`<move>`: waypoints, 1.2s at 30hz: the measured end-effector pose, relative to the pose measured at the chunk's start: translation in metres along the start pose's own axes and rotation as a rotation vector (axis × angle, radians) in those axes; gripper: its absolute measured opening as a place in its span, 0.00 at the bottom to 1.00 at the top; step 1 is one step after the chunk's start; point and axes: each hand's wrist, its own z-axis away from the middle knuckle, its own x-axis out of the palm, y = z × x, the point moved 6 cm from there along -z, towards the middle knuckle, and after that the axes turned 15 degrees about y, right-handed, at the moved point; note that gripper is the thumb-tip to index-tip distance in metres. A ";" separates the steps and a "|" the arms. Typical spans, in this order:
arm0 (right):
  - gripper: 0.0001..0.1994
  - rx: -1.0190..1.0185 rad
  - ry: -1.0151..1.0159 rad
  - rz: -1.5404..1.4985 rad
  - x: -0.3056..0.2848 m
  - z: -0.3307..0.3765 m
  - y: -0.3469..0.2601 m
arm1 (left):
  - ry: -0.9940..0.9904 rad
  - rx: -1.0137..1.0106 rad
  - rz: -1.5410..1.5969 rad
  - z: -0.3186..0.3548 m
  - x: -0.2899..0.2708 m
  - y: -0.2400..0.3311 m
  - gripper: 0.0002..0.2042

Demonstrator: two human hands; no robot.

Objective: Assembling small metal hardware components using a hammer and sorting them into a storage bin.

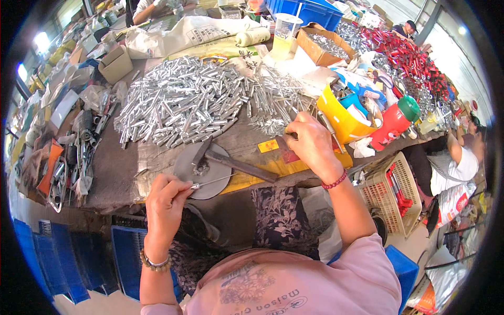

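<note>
My left hand [167, 195] is closed in a pinch on a thin metal rod [212, 181], whose free end points right over a round grey plate [188, 164]. A small shiny piece sits on the rod at my fingertips. On the plate lies a hammer [241, 167], its handle slanting to the right past the rim. My right hand [310, 140] hovers with fingers pinched beside a heap of thin metal pins [275, 86] and small fittings [268, 125]; whatever is between those fingers cannot be made out. A large pile of short metal tubes [181, 100] spreads beyond the plate.
A yellow container [341, 118] and a red bottle with a green cap [396, 123] stand at the right, near a cup of yellowish liquid [284, 39]. Farther back are red parts [404, 52] and a blue crate [310, 11]. Metal tools [86, 131] crowd the left edge.
</note>
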 end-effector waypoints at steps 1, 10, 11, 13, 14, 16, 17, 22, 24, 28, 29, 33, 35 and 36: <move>0.03 -0.007 -0.006 0.001 0.000 0.001 -0.001 | 0.004 0.002 0.006 0.000 0.000 0.000 0.10; 0.03 -0.078 0.065 -0.036 -0.002 0.008 -0.002 | 0.038 0.034 -0.014 -0.003 -0.001 0.005 0.08; 0.03 -0.081 0.063 -0.040 -0.001 0.009 -0.004 | 0.040 0.031 -0.017 -0.002 -0.002 0.004 0.08; 0.03 -0.100 0.067 0.004 -0.002 0.010 -0.006 | 0.045 0.033 -0.010 -0.001 -0.001 0.003 0.08; 0.03 -0.102 0.066 0.004 -0.001 0.011 -0.006 | 0.046 0.032 -0.010 -0.001 -0.001 0.003 0.08; 0.03 -0.099 0.085 0.013 0.002 0.010 -0.006 | 0.043 0.027 -0.014 0.000 -0.003 0.003 0.08; 0.03 -0.100 0.083 0.010 0.002 0.010 -0.007 | 0.044 0.024 -0.017 0.001 -0.003 0.003 0.08; 0.04 -0.093 0.091 0.044 0.000 0.009 -0.010 | 0.015 0.008 -0.003 0.000 0.000 0.000 0.09; 0.04 -0.101 0.100 0.045 0.004 0.009 -0.009 | 0.020 0.006 -0.001 0.001 -0.001 0.000 0.09; 0.03 -0.078 0.102 0.045 0.004 0.007 -0.013 | 0.028 0.008 -0.005 0.002 -0.004 -0.002 0.09; 0.06 -0.057 0.107 0.009 0.006 0.008 -0.013 | 0.034 0.000 -0.019 0.002 -0.003 -0.004 0.09; 0.08 -0.008 0.133 -0.222 -0.001 0.011 -0.048 | 0.050 0.040 -0.023 0.000 0.000 0.002 0.07; 0.07 0.016 0.120 -0.225 -0.005 0.008 -0.055 | 0.034 0.018 -0.008 0.002 -0.001 0.002 0.07; 0.07 0.039 0.113 -0.222 -0.008 0.005 -0.052 | 0.025 0.023 -0.021 0.003 -0.001 0.001 0.08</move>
